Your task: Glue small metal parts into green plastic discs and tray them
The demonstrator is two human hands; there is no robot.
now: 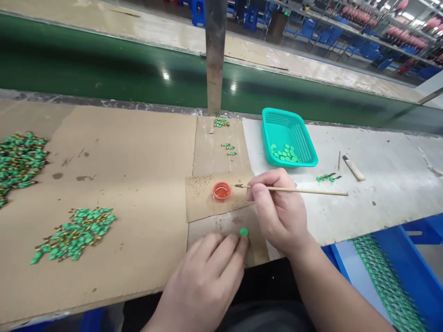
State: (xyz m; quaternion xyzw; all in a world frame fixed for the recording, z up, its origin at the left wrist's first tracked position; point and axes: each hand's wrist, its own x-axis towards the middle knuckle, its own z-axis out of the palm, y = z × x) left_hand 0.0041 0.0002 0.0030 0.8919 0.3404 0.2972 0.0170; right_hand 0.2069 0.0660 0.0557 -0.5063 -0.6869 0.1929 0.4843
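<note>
The right hand (282, 212) pinches a thin brush (321, 192) near its tip, seemingly for control, beside a red cup (222, 197); the left hand (209, 272) touches a green disc (244, 231), grip unclear.

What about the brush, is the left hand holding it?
No, the right hand holds the brush, while the left hand has its fingers at a small green disc.

From where I stand, the person's plain black cloth clothing (259, 279) shows at six o'clock, dark grey in its lower part. The left hand (207, 272) and right hand (280, 207) are bare, as is the smooth right forearm (332, 281) toward five o'clock.
</note>
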